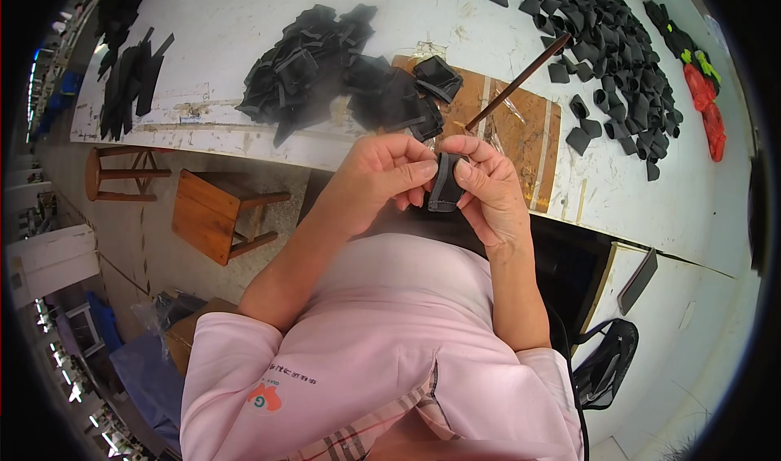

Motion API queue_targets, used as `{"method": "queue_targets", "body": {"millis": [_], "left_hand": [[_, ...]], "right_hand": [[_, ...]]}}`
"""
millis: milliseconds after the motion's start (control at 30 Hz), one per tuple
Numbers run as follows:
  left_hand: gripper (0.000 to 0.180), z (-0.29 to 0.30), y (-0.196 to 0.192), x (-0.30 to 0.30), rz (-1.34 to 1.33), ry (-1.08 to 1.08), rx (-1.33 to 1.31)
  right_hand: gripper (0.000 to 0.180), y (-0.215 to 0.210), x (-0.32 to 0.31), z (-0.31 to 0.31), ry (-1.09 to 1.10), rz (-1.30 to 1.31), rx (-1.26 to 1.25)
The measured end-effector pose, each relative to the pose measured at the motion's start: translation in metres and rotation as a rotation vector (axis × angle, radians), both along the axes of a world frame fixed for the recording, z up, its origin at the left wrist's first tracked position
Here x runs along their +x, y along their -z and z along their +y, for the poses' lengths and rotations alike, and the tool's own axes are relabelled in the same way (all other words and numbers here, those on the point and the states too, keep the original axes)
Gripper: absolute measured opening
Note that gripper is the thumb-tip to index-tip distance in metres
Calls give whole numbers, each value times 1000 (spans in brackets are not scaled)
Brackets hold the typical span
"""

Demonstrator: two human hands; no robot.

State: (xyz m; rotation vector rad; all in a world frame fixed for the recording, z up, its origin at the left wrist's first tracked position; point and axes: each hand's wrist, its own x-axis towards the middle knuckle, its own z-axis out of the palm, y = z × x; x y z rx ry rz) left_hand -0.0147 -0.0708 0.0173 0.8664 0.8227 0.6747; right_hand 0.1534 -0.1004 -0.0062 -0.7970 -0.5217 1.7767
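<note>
Between my two hands is a small black fabric piece [445, 186] with a grey stitched strip, held upright in front of my body at the table's near edge. My left hand [389, 172] pinches its left side with thumb and fingers. On the right side, my right hand [486, 183] grips it the same way, thumb on the face toward me. Just beyond my hands lies a brown board [533, 148] with a dark pointed stick [521, 80] resting across it. A folded black piece [438, 79] sits on the board's far left part.
A heap of flat black fabric pieces [305, 66] lies left of the board. Many small black pieces [606, 46] spread over the far right. Black strips [130, 87] lie at the far left. Red and black gloves [701, 87] rest at the right edge. Wooden stools [213, 213] stand below left.
</note>
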Motion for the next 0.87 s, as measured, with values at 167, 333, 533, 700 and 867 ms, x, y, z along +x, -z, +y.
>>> {"method": "queue_targets", "body": {"millis": [167,333,533,700,867], "left_hand": [[13,1,3,-4,15,14,28],[13,3,-2,-6,68,61,29],[8,1,-3,-5,163,43,46],[5,-7,3,4,292,-79,278],[3,-10,-2,10,459,-120,597]], "right_hand": [[28,7,3,3,-58,-13,18],[28,7,4,5,-93,-46,24],[27,6,2,5,-77,-84,-25],[26,3,-8,3,192,-994,344],[26,-11,-12,-8,183,-1078,552]]}}
